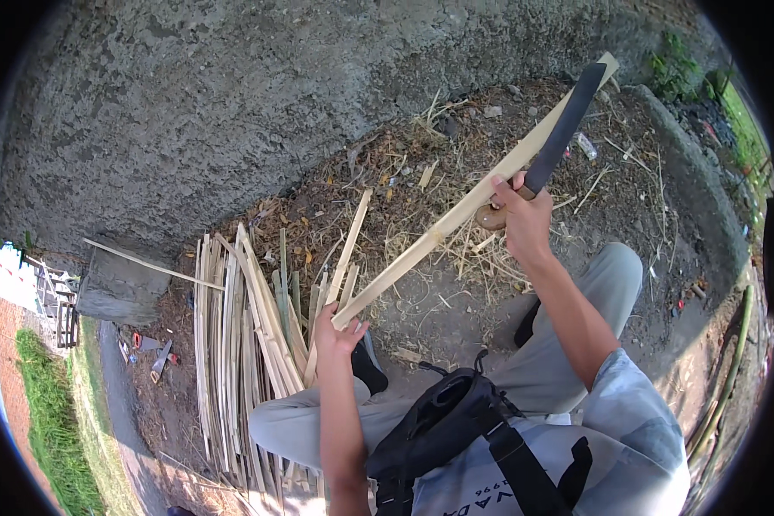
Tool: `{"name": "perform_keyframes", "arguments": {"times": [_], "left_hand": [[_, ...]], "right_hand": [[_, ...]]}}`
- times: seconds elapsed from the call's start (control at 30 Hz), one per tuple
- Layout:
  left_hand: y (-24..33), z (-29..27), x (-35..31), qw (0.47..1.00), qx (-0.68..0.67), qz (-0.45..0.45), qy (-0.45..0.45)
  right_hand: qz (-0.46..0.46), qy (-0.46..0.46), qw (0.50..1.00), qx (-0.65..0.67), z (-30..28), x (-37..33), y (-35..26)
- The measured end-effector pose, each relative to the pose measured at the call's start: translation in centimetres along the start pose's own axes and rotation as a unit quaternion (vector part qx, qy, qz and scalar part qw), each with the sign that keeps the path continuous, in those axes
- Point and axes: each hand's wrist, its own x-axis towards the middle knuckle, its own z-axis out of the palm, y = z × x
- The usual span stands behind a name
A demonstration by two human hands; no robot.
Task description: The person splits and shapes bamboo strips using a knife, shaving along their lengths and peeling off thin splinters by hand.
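Splitting a strip beside the wall

Below the concrete wall (232, 103) lies a strip pile (241, 344); right of it the left hand (335, 334) grips a long strip (456, 215), and the right hand (520, 215) holds a knife (563, 129), seemingly against it.

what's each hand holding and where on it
The left hand grips the near end of a long bamboo strip. The right hand holds a big knife by its wooden handle, blade lying along the strip.

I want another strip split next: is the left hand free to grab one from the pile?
Probably not yet: the left hand grips the long bamboo strip, though the pile lies just beside it, unobstructed.
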Motion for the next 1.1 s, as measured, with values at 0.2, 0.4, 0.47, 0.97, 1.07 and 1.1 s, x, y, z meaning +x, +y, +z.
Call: {"name": "perform_keyframes", "arguments": {"times": [0.2, 0.4, 0.47, 0.97, 1.07, 1.1], "left_hand": [[1.8, 5.4, -5.6, 0.881, 0.241, 0.363, -0.187], [3.1, 11.7, -8.3, 0.742, 0.408, 0.360, -0.392], [2.6, 12.3, -7.5, 0.726, 0.420, 0.358, -0.410], [0.2, 9.5, -4.4, 0.754, 0.373, 0.488, -0.234], [1.6, 8.8, -4.6, 0.756, 0.379, 0.491, -0.209], [2.2, 8.5, -4.4, 0.765, 0.379, 0.480, -0.202]], "right_hand": [[0.033, -0.143, 0.987, -0.068, 0.9, 0.3, -0.1], [0.145, -0.241, 0.953, -0.114, 4.4, -3.5, 2.0], [0.160, -0.288, 0.932, -0.151, 5.5, -4.2, 2.3], [0.169, -0.294, 0.924, -0.175, 8.5, -5.0, 5.0], [0.159, -0.265, 0.934, -0.177, 8.1, -4.5, 5.4], [0.147, -0.256, 0.940, -0.171, 7.9, -4.3, 5.6]]}}
